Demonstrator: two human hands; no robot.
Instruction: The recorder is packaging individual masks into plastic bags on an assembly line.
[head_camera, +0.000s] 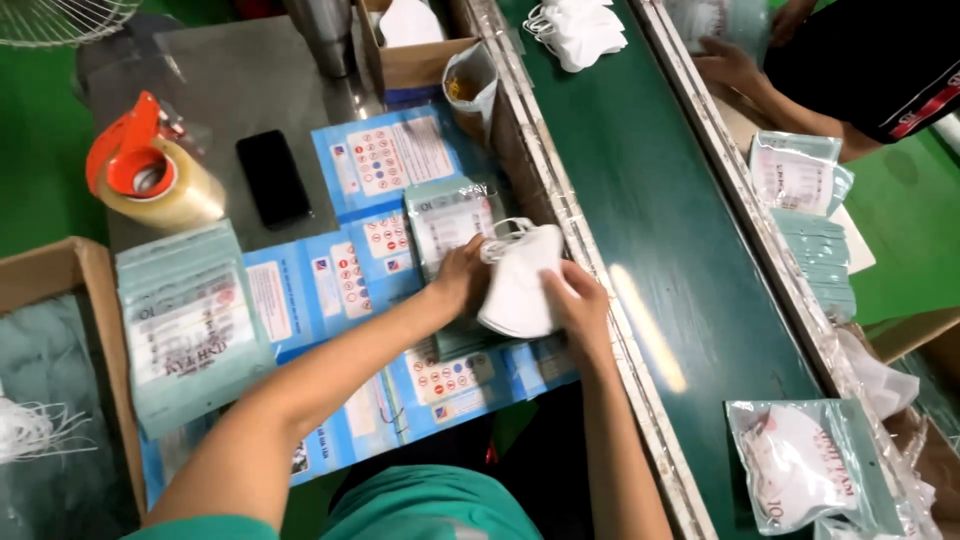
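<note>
Nearest me: sealed glossy pouch (800, 462) with a white mask inside, lying on the smooth dark green belt (650, 200). Left of my arms, a fanned stack of flat teal pouches (190, 325) on the counter (215, 75), beside a brown cardboard box (60, 275). Both hands on a soft white folded mask stack (520, 283), elastic loops bunched at its top. My left hand (460, 278) pinches the stack's upper left edge, fingers closed on it; my right hand (578, 300) clamps the right side, grip closed on the fabric. The stack sits over an open clear-fronted pouch (450, 222) on blue printed sheets (385, 160). Beyond: flat black phone (272, 178), clear tape roll in an orange dispenser (150, 170). Far across the belt, loose white masks (580, 30) and another person's hand (730, 65).
</note>
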